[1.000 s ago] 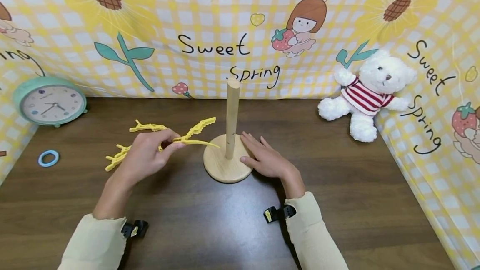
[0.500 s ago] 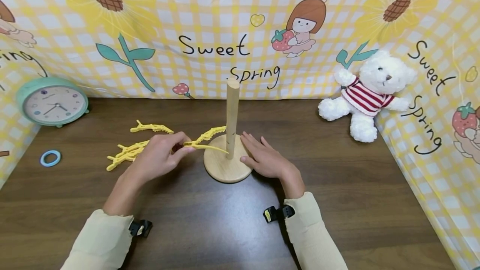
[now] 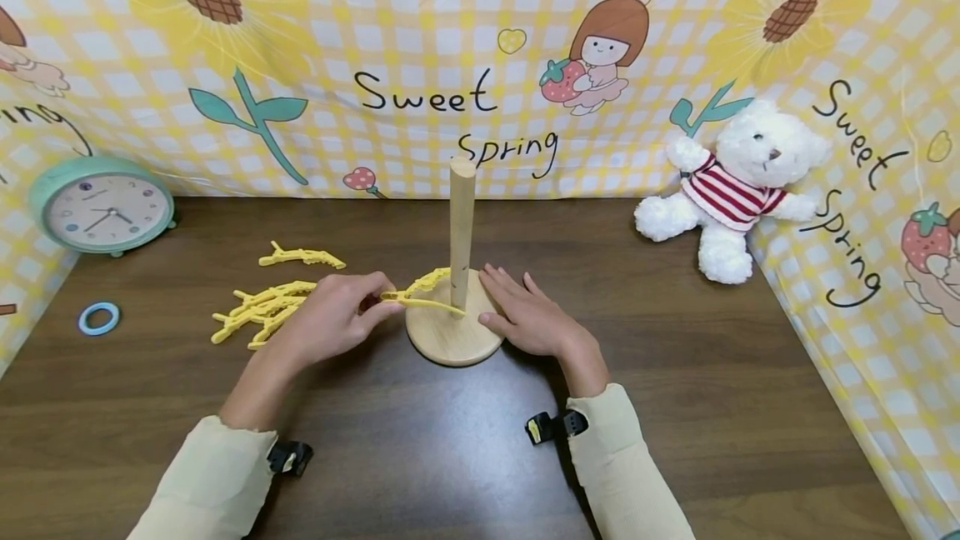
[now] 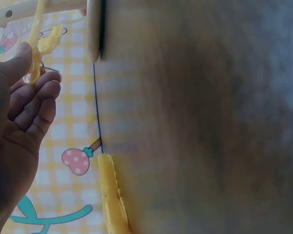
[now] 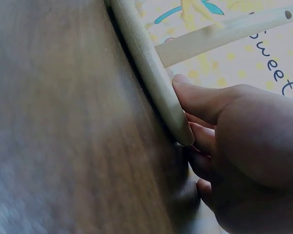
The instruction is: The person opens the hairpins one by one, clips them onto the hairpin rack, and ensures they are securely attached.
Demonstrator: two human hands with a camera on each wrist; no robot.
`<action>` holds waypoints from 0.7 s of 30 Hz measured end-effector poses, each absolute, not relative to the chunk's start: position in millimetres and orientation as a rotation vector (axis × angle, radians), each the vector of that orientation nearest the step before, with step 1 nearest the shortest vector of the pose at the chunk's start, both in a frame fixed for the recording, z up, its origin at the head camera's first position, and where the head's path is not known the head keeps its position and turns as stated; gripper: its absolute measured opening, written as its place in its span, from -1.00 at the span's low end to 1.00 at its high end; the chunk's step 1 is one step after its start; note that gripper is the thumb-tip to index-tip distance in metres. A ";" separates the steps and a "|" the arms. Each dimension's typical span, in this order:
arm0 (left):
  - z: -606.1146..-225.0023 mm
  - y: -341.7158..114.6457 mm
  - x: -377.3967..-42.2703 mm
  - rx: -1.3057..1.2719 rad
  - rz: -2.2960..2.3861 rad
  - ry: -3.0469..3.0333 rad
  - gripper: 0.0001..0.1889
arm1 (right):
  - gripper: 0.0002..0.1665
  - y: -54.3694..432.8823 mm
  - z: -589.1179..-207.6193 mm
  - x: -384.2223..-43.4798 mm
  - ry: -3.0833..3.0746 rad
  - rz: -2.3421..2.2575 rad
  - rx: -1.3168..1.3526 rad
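Observation:
My left hand (image 3: 337,317) pinches a yellow alligator hair clip (image 3: 393,297) by its handle end. The clip's two toothed arms are spread and reach to the wooden post (image 3: 461,232), one overlapping its foot in front, the other at its left side. In the left wrist view the thumb and fingertips hold the clip (image 4: 35,63). The post rises upright from a round wooden base (image 3: 450,348). My right hand (image 3: 534,317) rests on the base's right side with fairly straight fingers. Its thumb (image 5: 195,95) touches the base's top near the rim.
Several more yellow clips (image 3: 262,307) lie in a pile left of my left hand, with a single clip (image 3: 303,256) behind them. A blue ring (image 3: 99,307), a green alarm clock (image 3: 105,207) and a white teddy bear (image 3: 735,182) are on the dark wooden table (image 3: 450,457).
My left hand has carried the spread clip rightward and slightly toward me, from left of the post up to it, and the clip's arms have come closer together. The right hand stays on the base.

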State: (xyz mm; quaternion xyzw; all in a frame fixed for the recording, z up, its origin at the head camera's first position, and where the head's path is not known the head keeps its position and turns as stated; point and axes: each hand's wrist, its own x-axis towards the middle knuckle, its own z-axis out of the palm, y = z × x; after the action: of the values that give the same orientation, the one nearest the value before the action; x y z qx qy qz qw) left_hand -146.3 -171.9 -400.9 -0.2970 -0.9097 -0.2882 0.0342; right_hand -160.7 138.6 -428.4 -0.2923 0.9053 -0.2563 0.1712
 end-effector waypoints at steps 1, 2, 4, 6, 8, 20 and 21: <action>-401.2 -170.9 -146.1 -0.918 -0.889 -2.810 -0.92 | -0.19 138.5 -428.3 -160.6 2.571 -0.724 -0.832; -401.2 -169.9 -146.2 -0.924 -0.893 -2.819 -0.92 | -0.19 138.3 -428.0 -160.4 2.570 -0.726 -0.832; -401.0 -167.8 -146.4 -0.936 -0.896 -2.833 -0.91 | -0.19 137.8 -427.8 -160.2 2.571 -0.726 -0.828; -400.8 -165.5 -146.9 -0.947 -0.903 -2.843 -0.90 | -0.19 137.4 -427.8 -160.1 2.574 -0.723 -0.821; -400.4 -162.8 -147.9 -0.952 -0.910 -2.850 -0.89 | -0.19 137.3 -427.9 -160.2 2.580 -0.724 -0.816; -401.3 -154.1 -151.1 -0.970 -0.960 -2.858 -0.87 | -0.20 137.7 -428.6 -159.7 2.578 -0.708 -0.813; -401.5 -153.6 -151.3 -0.977 -0.963 -2.858 -0.87 | -0.20 137.5 -428.7 -159.7 2.578 -0.703 -0.813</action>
State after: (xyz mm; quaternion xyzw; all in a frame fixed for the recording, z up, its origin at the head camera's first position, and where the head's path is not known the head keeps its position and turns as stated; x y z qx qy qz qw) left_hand -151.3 -153.6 -401.5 -0.3080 -0.9015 -0.3038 -0.0143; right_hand -159.7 137.5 -428.7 -0.2866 0.9091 -0.2479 0.1733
